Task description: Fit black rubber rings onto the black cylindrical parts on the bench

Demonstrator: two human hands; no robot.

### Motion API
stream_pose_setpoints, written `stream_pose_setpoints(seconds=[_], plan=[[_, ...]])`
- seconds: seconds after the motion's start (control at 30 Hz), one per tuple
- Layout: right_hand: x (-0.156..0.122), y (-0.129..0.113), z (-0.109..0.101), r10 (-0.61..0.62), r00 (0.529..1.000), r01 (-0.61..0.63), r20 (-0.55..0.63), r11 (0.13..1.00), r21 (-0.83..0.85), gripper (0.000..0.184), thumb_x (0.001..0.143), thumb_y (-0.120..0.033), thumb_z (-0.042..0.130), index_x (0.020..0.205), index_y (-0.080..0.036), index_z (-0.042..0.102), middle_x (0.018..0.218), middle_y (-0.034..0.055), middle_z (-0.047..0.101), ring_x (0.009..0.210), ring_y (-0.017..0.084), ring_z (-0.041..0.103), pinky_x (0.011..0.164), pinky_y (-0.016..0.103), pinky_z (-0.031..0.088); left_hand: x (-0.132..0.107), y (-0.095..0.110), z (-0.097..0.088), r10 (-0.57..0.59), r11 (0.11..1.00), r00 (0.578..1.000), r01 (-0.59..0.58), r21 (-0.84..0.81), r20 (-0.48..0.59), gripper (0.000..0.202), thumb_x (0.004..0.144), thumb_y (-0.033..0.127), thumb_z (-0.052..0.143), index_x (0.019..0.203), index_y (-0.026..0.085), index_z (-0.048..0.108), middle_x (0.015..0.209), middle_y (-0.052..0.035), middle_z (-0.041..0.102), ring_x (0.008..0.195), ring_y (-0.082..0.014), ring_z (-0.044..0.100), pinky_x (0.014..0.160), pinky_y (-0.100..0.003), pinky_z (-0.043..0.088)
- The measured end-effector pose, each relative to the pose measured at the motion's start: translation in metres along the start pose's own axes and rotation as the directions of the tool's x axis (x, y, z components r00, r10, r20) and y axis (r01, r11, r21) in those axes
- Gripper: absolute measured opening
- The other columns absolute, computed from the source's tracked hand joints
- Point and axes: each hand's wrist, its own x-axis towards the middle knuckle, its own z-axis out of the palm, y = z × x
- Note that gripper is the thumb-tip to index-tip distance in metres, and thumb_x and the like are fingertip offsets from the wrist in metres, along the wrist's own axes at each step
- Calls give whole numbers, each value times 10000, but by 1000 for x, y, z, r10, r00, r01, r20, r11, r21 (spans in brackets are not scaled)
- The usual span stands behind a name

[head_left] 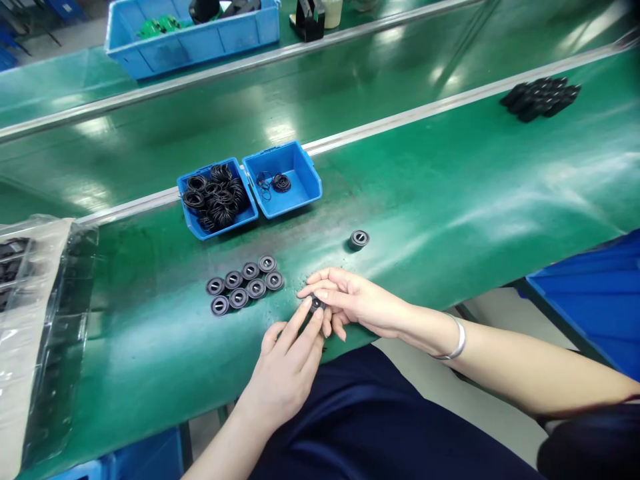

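1. As I look down from my head camera, my left hand (285,373) and my right hand (357,300), with a silver bangle (454,343) on its wrist, are together, clamped from both sides on a small round black slotted part (316,304), held just above the glossy green conveyor belt (425,200).
2. Just beyond my fingers (313,280) lie eight matching black slotted discs (256,289) in two close rows; a single black slotted disc (359,239) sits apart to the right.
3. Farther on, two touching bright blue plastic bins stand together: the left bin (215,230) is heaped with black rubber O-rings (220,207), and the right bin (300,193) holds only a few.
4. A clear plastic bag (50,333) of black parts lies at the left, and a silver metal rail (450,110) runs behind the bins.
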Motion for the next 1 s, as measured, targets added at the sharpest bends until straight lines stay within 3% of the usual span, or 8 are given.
stream_pose_setpoints(seconds=[0.17,0.27,0.4,0.6,0.73,0.83,1.0], plan=[[3,2,-3,6,1000,-6,-10,999,-45,231,952,-258,633,1111,-163,496,1144,114,669,536,90,658,360,160,497,4,-3,-3,20,999,999,-19,43,-26,263,1008,100,461,1171,121,666,1440,-72,580,1379,-263,475,916,-385,358],[3,2,-4,-2,1000,2,-7,1000,-16,212,974,-293,602,1104,-164,496,1172,124,663,556,101,668,385,186,522,5,-2,-2,19,998,998,-14,65,-68,253,1006,94,470,1156,123,672,1421,-61,597,1350,-235,505,913,-373,360],[1,2,-3,-27,1000,27,5,1000,7,222,975,-294,598,1119,-154,504,1174,134,661,617,116,687,444,210,562,3,0,2,5,999,996,0,54,-86,270,999,78,468,1185,111,660,1429,-93,586,1361,-235,501,944,-369,363],[2,3,-3,-23,1000,23,1,999,-33,228,946,-270,637,1092,-162,498,1174,125,657,572,96,664,394,179,523,-3,-7,1,5,1000,996,-5,1,-91,286,974,53,463,1191,87,646,1385,-174,611,1391,-280,479,1008,-399,370],[1,5,-5,-68,997,68,27,998,-2,251,959,-281,628,1138,-161,499,1299,157,605,679,116,697,485,218,584,0,-6,0,23,999,999,-22,32,-33,301,988,58,426,1188,95,647,1394,-173,604,1373,-263,503,1000,-390,367],[-1,7,-6,-109,993,109,37,994,17,280,945,-250,651,1168,-166,503,1374,160,558,740,112,699,557,231,603,3,-1,2,0,999,998,2,36,-68,288,979,55,447,1167,108,659,1383,-158,617,1350,-250,528,978,-373,373],[-1,6,-5,-75,997,75,20,997,20,257,931,-229,672,1124,-142,526,1120,101,669,663,97,674,530,211,578,3,3,2,-50,999,997,50,8,-66,272,983,80,463,1157,135,665,1393,-136,614,1379,-262,494,978,-380,363]])
